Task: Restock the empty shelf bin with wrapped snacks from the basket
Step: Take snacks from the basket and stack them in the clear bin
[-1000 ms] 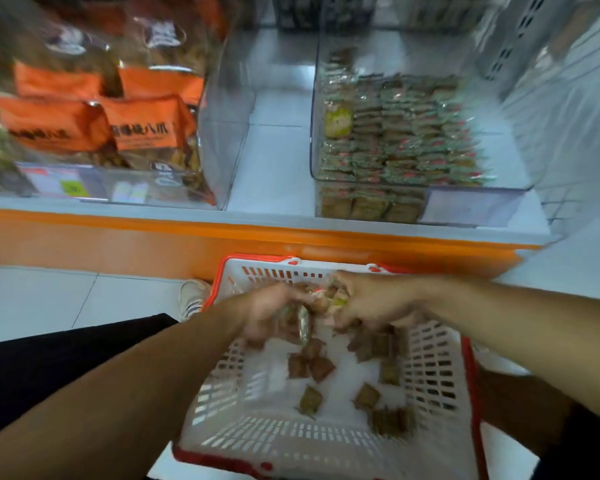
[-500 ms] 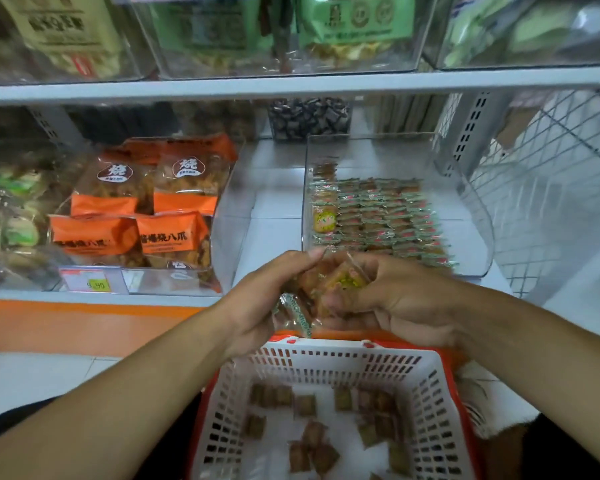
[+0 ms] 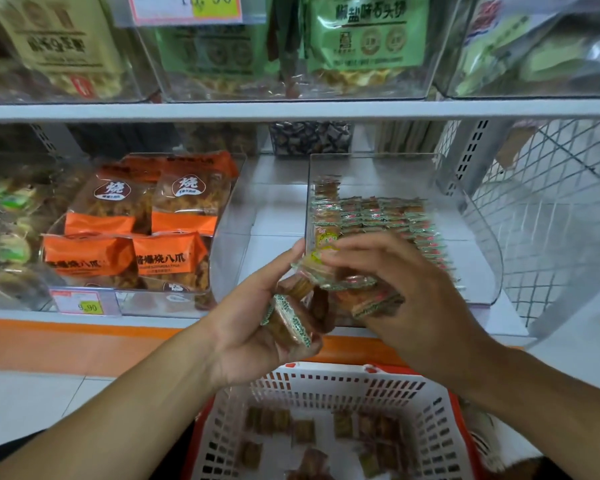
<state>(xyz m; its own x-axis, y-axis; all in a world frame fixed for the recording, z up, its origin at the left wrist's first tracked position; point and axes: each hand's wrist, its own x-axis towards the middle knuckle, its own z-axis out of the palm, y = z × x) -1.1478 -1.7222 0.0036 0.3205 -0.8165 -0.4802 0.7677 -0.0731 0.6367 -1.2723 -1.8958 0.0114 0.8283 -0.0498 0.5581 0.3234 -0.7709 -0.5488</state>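
My left hand (image 3: 257,327) grips a bundle of small brown wrapped snacks (image 3: 288,320) with green-edged wrappers. My right hand (image 3: 406,289) curls over more of the same snacks (image 3: 347,282), the two hands close together in front of the shelf. Just behind them stands a clear shelf bin (image 3: 478,237) holding neat rows of the same snacks (image 3: 388,216). Below, the white basket with a red rim (image 3: 329,382) holds several loose snacks (image 3: 305,431) on its floor.
A clear bin of orange snack bags (image 3: 136,230) stands on the left of the same shelf, with a price tag (image 3: 80,303) at its front. An upper shelf (image 3: 291,110) carries bins of larger bags. A wire mesh panel (image 3: 551,202) closes the right side.
Both hands have risen out of the basket with a handful of snacks and now hover in front of the clear bin. The view has tilted up towards the shelves.
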